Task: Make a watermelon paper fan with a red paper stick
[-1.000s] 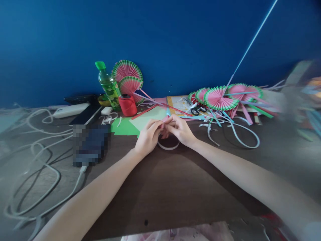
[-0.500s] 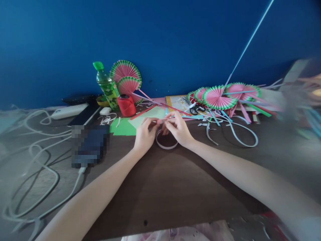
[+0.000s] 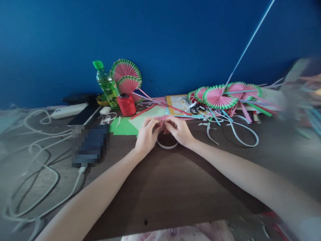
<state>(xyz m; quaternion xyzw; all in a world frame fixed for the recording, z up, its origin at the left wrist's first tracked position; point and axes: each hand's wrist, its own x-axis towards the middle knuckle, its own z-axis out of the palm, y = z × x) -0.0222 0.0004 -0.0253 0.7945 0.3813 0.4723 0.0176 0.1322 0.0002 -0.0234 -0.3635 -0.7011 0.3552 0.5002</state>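
My left hand [image 3: 146, 136] and my right hand [image 3: 181, 131] meet above the middle of the table. Both are closed, thumbs and fingers pinching a small piece of pink pleated paper [image 3: 160, 118] between them. Its folded edge shows over the fingertips; the rest is hidden by my hands. Just below and behind the fingers lies a pale ring [image 3: 167, 147], its upper part covered. Light green paper sheets [image 3: 124, 127] lie beyond my left hand. Scissors with black handles [image 3: 194, 108] rest past my right hand.
Pink-and-green pleated paper fans [image 3: 220, 97] lie at the right, among paper strips; more fans [image 3: 126, 74] lean on the blue wall. At left stand a green bottle [image 3: 106, 83] and a red roll [image 3: 127, 105]. A blurred-out phone [image 3: 91, 145] has a white cable [image 3: 57, 174] snaking around it.
The pink paper between my fingers now shows its pleats fanned out above the fingertips. My hands have shifted slightly closer together and cover more of the ring.
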